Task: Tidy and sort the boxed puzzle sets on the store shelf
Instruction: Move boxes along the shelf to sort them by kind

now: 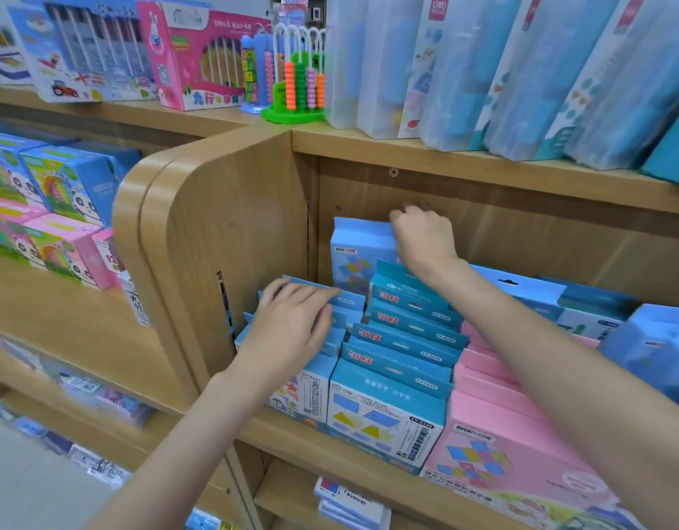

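Observation:
Rows of boxed puzzle sets stand on a wooden shelf. My left hand lies flat with straight fingers on the tops of the left row of light blue boxes. My right hand reaches to the back and pinches the top edge of a taller light blue box that stands upright against the back panel. A row of darker blue boxes runs down the middle. Pink boxes fill the row to the right.
A rounded wooden divider walls the shelf on the left. More blue boxes stand at the far right. The upper shelf holds a bead abacus, a pink toy box and white packs. Panda boxes fill the neighbouring shelf.

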Demonstrator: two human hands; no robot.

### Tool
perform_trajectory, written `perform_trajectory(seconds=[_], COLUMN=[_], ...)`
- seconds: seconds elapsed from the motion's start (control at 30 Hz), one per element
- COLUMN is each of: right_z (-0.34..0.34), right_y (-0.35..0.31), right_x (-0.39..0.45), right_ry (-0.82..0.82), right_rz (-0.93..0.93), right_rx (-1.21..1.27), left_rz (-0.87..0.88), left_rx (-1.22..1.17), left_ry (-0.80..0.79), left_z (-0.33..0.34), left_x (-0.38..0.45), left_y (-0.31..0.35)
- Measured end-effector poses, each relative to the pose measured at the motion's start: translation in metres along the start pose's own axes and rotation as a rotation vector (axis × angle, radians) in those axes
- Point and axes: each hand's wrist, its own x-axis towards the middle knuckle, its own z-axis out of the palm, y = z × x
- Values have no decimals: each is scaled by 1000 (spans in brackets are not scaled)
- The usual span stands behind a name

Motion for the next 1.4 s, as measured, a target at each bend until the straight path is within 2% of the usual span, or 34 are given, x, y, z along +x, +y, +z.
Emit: perform_trajectory(seconds=[0.2, 0.43, 0.57, 0.73, 0.87, 1.13, 1.27, 1.4], right_z=[-28, -66, -87, -117, -151, -193, -190, -182], right_y=[-6, 7, 29, 70, 110, 178, 206, 239], right_x=[-13, -44, -74, -134, -190, -294, -336, -375], right_ry=[176, 493, 579, 722, 765, 595, 372, 100], right_rz=[5, 12, 46, 167, 263, 374, 321, 246], right_rx=[32, 103, 164, 247, 278, 248, 286, 291], left_rz=[-170, -222, -237, -92, 68, 204, 264, 442], left_rx=[62, 12, -24, -147, -253, -402, -426, -357], left_ry=[-33, -6, 16, 156, 181, 96, 43, -30], left_z=[7, 5, -1, -7, 5, 28, 39, 49], left_x=[-3, -9, -17, -38, -51, -52, -46, -27], left_y=[-1, -1, 7, 49, 99, 181, 217, 252])
